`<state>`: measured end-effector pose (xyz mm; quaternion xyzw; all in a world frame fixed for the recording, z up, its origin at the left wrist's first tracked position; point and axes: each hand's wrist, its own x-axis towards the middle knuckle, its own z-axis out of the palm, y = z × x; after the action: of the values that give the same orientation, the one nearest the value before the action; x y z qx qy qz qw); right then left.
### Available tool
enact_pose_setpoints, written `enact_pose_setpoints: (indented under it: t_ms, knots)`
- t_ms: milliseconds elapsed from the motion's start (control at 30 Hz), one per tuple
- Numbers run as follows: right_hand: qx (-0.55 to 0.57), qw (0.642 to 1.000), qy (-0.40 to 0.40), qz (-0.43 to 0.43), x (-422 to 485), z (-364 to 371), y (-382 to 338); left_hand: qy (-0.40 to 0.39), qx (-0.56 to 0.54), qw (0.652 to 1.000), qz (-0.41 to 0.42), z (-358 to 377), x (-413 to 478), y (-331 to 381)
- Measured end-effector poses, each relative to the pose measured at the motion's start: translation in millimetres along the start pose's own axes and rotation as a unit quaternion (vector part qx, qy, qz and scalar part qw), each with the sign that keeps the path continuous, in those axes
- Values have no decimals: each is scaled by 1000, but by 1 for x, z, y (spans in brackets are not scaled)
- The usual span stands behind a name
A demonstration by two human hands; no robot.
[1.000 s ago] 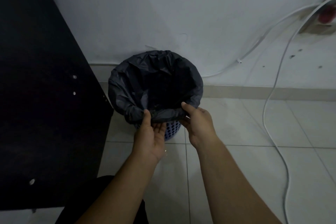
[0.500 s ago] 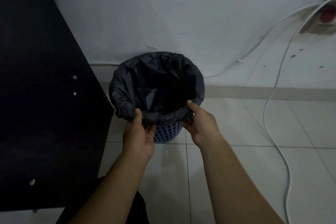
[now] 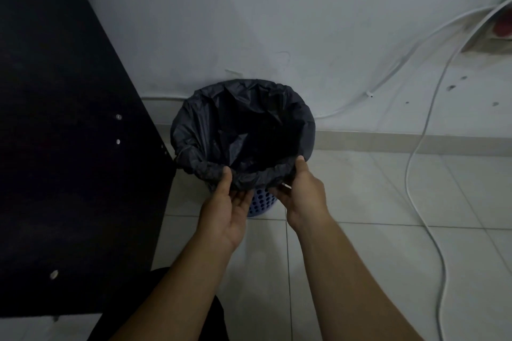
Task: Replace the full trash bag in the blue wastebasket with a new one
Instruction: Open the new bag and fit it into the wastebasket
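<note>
A blue wastebasket (image 3: 260, 202) with round holes stands on the tiled floor (image 3: 360, 257) in the middle of the frame, close to the white wall (image 3: 277, 22). A black trash bag (image 3: 210, 141) lines it, its mouth folded out over the rim so that only the lower front of the basket shows. The left hand (image 3: 224, 207) is pinched on the folded edge of the bag at the near rim, thumb on top and fingers underneath. The right hand (image 3: 302, 196) is clamped on the same edge just to the right, thumb tip over the rim and fingers curled below. The two hands are near each other but apart. A dark desk (image 3: 69, 147) panel fills the left of the frame, just beside the basket. A white cable (image 3: 415, 152) runs down the wall and across the floor at the right.
</note>
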<state>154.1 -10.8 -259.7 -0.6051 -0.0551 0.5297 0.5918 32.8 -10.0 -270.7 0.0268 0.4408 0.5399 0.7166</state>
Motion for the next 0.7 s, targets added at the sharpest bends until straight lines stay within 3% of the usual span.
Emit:
enact_pose_setpoints:
  t_ms: [200,333,500,600,700]
  knots:
    - [-38,997,55,-36,-1,4,-7,42,121,985,116,-4,6,2]
    - [-153,983,58,-84,-8,3,-5,70,239,956,154,-11,14,16]
    - [-308,942,57,-122,-11,1,4,178,409,858,255,-15,34,52]
    - [-359,921,66,-134,-19,-2,7,183,495,808,261,3,45,74]
    - [-348,921,70,-158,-26,-6,17,176,530,798,226,12,54,78]
